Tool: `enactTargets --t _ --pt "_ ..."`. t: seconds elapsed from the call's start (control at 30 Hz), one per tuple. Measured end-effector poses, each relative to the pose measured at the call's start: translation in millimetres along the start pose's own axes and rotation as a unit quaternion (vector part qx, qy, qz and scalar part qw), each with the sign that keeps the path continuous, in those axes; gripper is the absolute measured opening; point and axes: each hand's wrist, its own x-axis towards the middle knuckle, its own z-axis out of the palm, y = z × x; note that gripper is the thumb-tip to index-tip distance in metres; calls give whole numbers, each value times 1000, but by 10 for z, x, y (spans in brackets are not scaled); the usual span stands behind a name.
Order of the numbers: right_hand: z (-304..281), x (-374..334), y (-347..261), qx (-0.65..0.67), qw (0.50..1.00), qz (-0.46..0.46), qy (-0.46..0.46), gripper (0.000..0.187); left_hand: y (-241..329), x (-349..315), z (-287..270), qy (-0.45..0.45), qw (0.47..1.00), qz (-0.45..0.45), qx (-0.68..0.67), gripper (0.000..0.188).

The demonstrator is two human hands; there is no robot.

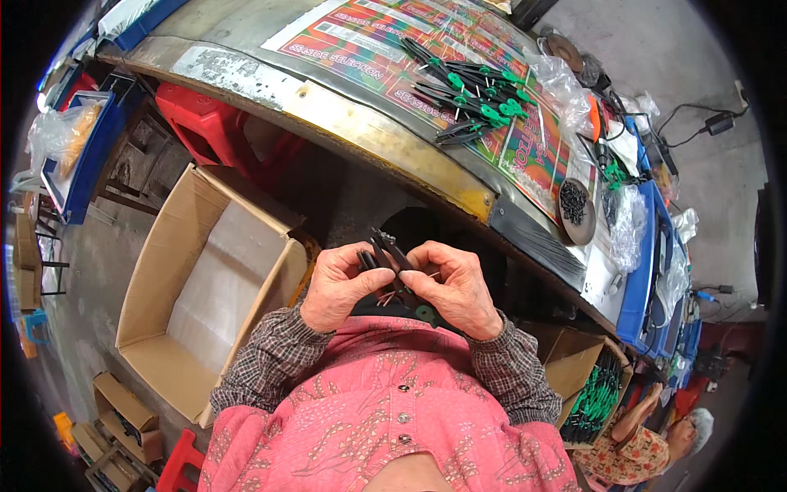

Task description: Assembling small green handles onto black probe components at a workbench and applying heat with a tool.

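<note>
In front of my lap, both hands are closed on slim black plastic pieces (384, 244), whose exact kind I cannot make out. My left hand (340, 283) pinches them between thumb and fingers from one side. From the other side my right hand (451, 287) grips them, its thumb pressed near their middle. A dark green round part (425, 313) shows just below my right thumb. On the worktable ahead lies a pile of similar long black pieces with bright green ends (475, 90). The fingers hide much of what I hold.
An open cardboard box (168, 328) with a pale lining stands at my left. At my right another box (570, 361) holds many green-and-black pieces. The worktable edge (361, 131) runs ahead, bearing a bowl (584, 233) of small black parts. A person (635, 451) sits at lower right.
</note>
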Motion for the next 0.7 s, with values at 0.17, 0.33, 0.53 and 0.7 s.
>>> enactTargets --t 0.17,0.33,0.53,0.7 --pt "-17 22 12 13 999 -19 39 11 -17 54 -28 8 1000 -5 -28 8" --pt "-75 69 -48 -38 999 -8 22 13 -10 70 -55 -4 1000 11 16 12" --pt "-109 134 -72 -86 996 -30 -18 16 48 76 -91 -34 999 -8 -17 13" --pt "-165 224 -293 -113 992 -25 -47 19 91 164 -115 -19 999 -11 -40 17"
